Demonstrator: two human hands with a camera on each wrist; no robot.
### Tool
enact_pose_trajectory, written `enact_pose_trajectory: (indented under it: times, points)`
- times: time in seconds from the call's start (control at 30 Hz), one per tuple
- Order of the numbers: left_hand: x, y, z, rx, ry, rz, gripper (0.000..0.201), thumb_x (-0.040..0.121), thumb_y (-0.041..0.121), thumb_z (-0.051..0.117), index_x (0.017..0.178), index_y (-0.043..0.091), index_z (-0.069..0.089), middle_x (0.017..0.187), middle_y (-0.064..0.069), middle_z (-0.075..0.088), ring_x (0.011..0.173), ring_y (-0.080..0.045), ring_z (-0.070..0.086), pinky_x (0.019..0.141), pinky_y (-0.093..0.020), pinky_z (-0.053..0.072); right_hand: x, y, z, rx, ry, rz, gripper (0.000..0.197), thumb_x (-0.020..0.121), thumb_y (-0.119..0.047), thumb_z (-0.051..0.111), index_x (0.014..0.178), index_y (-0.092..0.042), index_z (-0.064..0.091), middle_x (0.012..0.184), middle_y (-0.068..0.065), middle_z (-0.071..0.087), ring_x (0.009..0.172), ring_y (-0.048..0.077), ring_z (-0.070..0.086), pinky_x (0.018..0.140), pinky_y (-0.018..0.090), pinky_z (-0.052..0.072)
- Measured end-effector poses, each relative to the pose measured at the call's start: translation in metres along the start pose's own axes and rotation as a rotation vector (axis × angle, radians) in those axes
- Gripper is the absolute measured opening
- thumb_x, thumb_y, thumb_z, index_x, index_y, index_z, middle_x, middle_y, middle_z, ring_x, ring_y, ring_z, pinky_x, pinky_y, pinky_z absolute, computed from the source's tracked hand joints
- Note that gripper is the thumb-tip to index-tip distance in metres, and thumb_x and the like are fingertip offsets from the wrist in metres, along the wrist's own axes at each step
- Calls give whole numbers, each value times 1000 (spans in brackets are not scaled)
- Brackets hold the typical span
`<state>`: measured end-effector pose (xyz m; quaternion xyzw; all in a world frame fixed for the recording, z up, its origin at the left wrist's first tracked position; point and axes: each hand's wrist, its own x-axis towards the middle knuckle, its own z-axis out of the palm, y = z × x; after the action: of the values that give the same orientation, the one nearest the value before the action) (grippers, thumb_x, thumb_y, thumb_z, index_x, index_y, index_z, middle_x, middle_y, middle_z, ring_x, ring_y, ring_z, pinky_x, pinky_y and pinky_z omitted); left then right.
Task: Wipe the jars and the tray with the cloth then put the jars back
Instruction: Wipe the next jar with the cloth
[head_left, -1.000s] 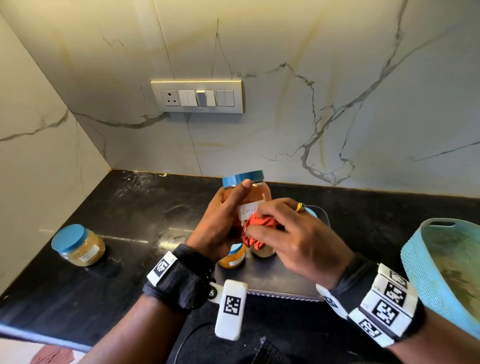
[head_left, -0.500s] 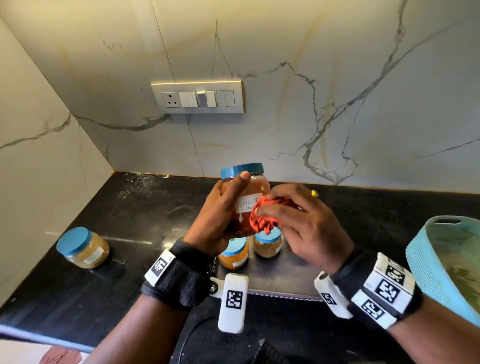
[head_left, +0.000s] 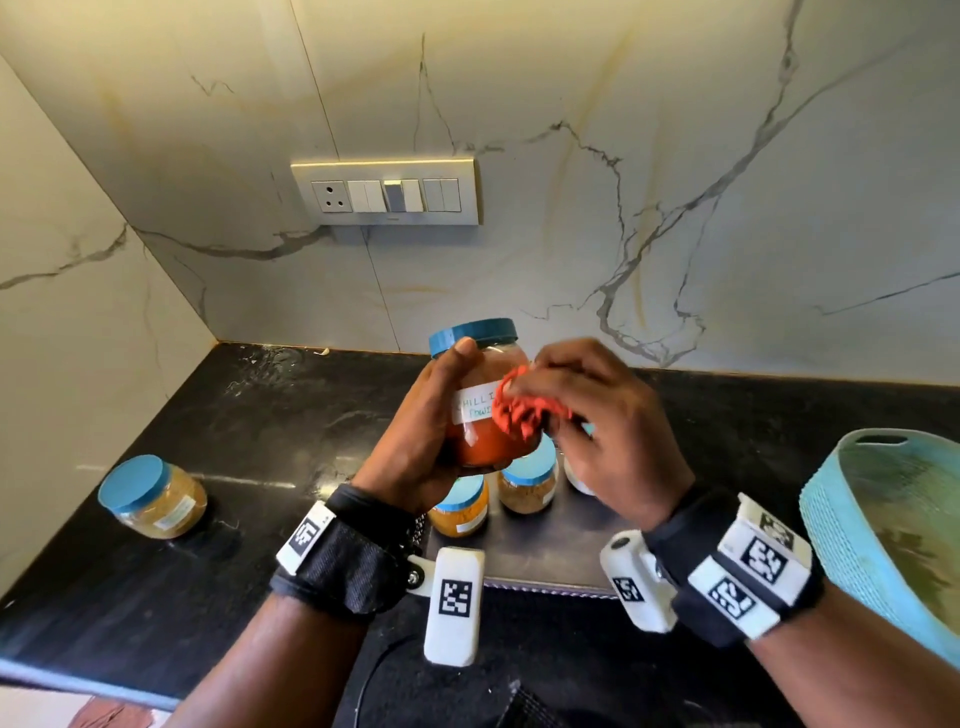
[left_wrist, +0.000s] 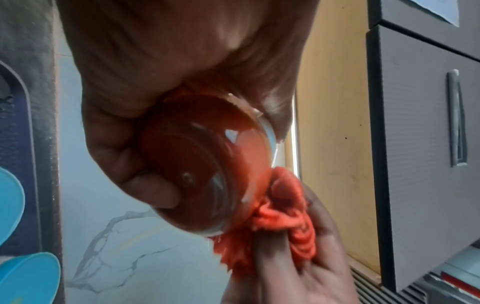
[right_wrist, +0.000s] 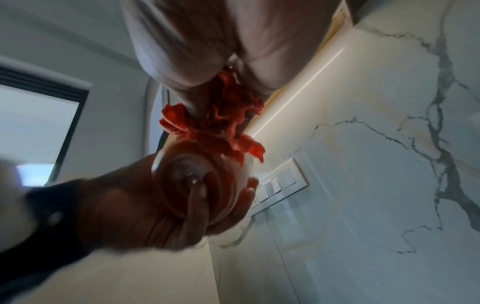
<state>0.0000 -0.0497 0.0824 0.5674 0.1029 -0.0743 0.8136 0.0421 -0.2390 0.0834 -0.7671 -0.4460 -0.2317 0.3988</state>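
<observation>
My left hand (head_left: 431, 431) grips a blue-lidded jar of red chilli powder (head_left: 480, 395) in the air above the tray; its base (left_wrist: 202, 164) fills the left wrist view, and shows in the right wrist view too (right_wrist: 205, 181). My right hand (head_left: 587, 415) holds a bunched red cloth (head_left: 524, 410) against the jar's right side. Two blue-lidded jars, one orange (head_left: 462, 506) and one brown (head_left: 527, 480), stand on the grey tray (head_left: 550, 551) below. A white-lidded jar (head_left: 576, 475) is mostly hidden behind my right hand.
Another blue-lidded jar (head_left: 150, 496) stands off the tray at the left on the black counter (head_left: 234, 415). A light blue basket (head_left: 893, 535) sits at the right edge. A switch plate (head_left: 387, 195) is on the marble wall.
The jar has been lifted higher above the tray, and the cloth has moved up its right side. The jars beneath have come into view.
</observation>
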Motion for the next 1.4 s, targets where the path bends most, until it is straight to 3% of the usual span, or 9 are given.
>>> enact_pose_trajectory:
  times: [0.17,0.3,0.47,0.67,0.77,0.87,0.97,1.17,1.4]
  points:
    - [-1,6,6,-19,-20,28,71,87,63,57,142,17,58,132,-24,68,109,-37,70,89,-52,59,28,13,-5,170,85,162,39,81,12,67,113,-9,71,111,7,65,109,18,63,96,37,54]
    - [0,12,0,-114,-52,53,70,92,63,56,141,13,57,120,-19,71,97,-29,73,73,-41,62,0,-4,-3,59,1,60,42,76,14,72,111,-9,74,112,8,61,107,19,61,94,27,52]
    - [1,5,-1,-100,-69,36,69,89,63,52,139,17,60,123,-20,71,105,-31,70,87,-46,60,-11,-6,-2,22,20,-18,32,83,8,66,109,-7,75,111,12,60,105,22,61,93,25,51]
    - [1,5,5,-65,-88,38,73,89,62,56,143,14,57,129,-22,70,108,-33,71,83,-46,61,21,12,-4,237,109,166,38,81,14,65,113,-7,69,113,9,65,112,20,63,97,41,53]
    - [2,8,-2,-149,-74,67,69,93,65,50,140,16,58,119,-18,73,99,-28,72,76,-42,62,6,1,-4,183,36,100,40,76,17,67,109,-5,72,111,9,62,111,22,61,96,34,52]
    - [1,9,-5,-163,-89,89,69,99,66,43,144,16,56,129,-20,69,110,-30,70,88,-46,60,-7,-8,-1,82,38,52,40,76,18,69,108,-5,74,112,9,61,111,19,61,97,27,49]
    - [3,11,-4,-62,-65,135,62,100,59,50,145,16,54,137,-24,65,114,-36,69,94,-52,60,-6,-6,-1,0,28,22,32,84,7,67,111,-9,75,114,11,60,110,22,60,95,32,52]
    - [3,3,-4,53,5,216,95,73,57,88,146,9,49,136,-24,64,123,-47,65,102,-69,50,-1,-8,3,-74,24,-43,32,86,5,67,113,-10,74,116,13,61,110,26,61,96,34,52]
    - [4,8,1,87,72,234,70,82,53,76,136,14,56,129,-15,70,119,-37,69,97,-65,56,28,-1,-4,34,116,79,35,81,12,68,111,-6,72,111,9,66,107,20,64,94,32,54]
